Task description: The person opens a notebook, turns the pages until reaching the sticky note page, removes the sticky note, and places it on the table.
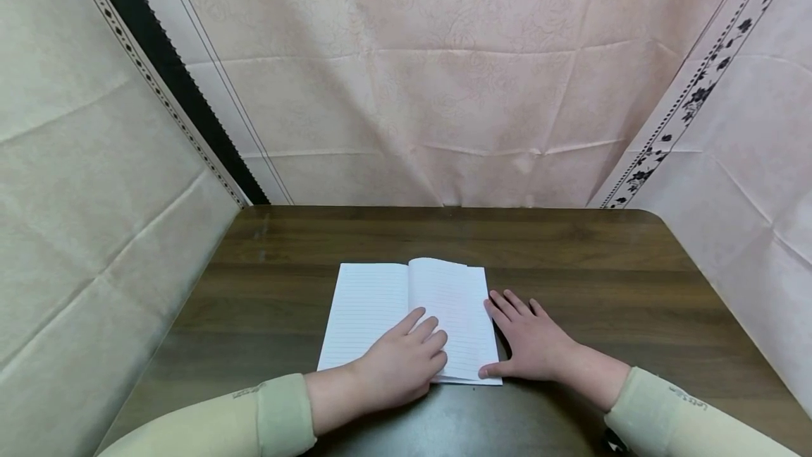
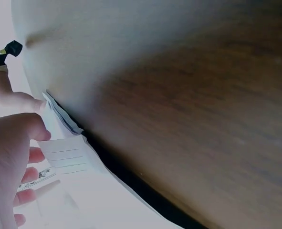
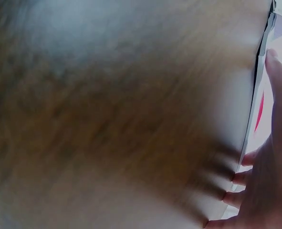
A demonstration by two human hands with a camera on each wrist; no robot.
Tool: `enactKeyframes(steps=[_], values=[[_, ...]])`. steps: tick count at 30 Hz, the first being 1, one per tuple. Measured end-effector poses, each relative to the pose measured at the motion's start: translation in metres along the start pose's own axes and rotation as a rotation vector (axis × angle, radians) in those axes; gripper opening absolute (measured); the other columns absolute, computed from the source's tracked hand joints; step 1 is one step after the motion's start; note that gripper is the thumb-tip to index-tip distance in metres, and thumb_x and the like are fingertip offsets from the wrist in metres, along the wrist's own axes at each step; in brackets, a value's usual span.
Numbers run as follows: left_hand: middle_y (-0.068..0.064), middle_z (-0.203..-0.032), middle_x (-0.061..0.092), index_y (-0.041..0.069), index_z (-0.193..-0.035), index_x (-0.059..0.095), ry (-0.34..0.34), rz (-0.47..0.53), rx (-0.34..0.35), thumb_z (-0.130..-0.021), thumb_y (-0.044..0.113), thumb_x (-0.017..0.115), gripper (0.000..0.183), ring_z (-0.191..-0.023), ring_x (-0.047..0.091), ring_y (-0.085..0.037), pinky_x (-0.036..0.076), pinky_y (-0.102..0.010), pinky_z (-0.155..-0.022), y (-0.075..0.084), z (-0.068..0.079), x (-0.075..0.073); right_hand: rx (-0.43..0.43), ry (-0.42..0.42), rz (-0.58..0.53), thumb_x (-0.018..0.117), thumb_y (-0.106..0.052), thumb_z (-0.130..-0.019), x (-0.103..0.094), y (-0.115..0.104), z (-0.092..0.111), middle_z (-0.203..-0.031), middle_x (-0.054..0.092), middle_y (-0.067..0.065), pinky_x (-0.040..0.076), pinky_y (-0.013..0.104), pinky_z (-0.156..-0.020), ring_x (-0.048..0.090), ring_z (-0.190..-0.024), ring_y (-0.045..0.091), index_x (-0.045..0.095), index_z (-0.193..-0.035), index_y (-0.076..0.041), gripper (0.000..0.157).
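Observation:
An open lined notebook (image 1: 371, 302) lies on the table, its right-hand page (image 1: 466, 316) bulging up near the spine. My left hand (image 1: 406, 365) lies across the notebook's lower middle, fingers resting on the right-hand page beside the spine. In the left wrist view, the left thumb (image 2: 41, 131) is at the edge of the lined paper. My right hand (image 1: 533, 344) is at the notebook's right side with fingers spread. Its thumb (image 1: 495, 370) touches the lower right corner, and its fingertips are along the right edge. The right wrist view shows the thumb (image 3: 274, 67) over the page edges.
The brown wooden table (image 1: 285, 245) extends around the notebook. Pale patterned cloth (image 1: 444, 90) hangs behind the table's far edge, with more cloth (image 1: 82, 231) on the left and right sides. Light green sleeves (image 1: 279, 407) cover both forearms.

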State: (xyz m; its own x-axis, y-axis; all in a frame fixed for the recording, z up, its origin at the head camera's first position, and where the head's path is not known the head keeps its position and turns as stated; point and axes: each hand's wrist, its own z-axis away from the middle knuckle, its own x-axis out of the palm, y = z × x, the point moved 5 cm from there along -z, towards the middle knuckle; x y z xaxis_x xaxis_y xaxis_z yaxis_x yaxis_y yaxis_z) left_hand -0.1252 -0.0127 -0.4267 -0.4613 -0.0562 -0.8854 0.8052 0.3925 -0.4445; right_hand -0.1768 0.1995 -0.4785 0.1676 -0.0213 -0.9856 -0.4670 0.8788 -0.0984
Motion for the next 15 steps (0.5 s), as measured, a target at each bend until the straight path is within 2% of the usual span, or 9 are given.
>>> enactKeyframes(steps=[8,15], values=[[-0.002,-0.111,0.058,0.016,-0.09,0.064,0.014,0.04,-0.127,-0.081,0.042,0.059,0.027,-0.118,0.049,-0.029,0.027,-0.052,-0.113,-0.007,0.013,-0.004,-0.012,-0.024,0.0,0.042,-0.096,-0.067,-0.001,-0.001,0.001,-0.162,0.024,0.011,0.024,0.066,-0.11,0.02,-0.149,0.035,0.03,-0.156,-0.01,0.125],[-0.003,-0.112,0.057,0.016,-0.089,0.063,0.011,0.045,-0.231,-0.081,0.042,0.058,0.028,-0.121,0.047,-0.03,0.023,-0.055,-0.114,-0.015,0.022,-0.014,-0.025,-0.006,0.003,0.045,-0.094,-0.068,-0.005,-0.002,0.002,-0.162,0.026,0.012,0.024,0.066,-0.11,0.021,-0.148,0.036,0.031,-0.156,-0.009,0.123]])
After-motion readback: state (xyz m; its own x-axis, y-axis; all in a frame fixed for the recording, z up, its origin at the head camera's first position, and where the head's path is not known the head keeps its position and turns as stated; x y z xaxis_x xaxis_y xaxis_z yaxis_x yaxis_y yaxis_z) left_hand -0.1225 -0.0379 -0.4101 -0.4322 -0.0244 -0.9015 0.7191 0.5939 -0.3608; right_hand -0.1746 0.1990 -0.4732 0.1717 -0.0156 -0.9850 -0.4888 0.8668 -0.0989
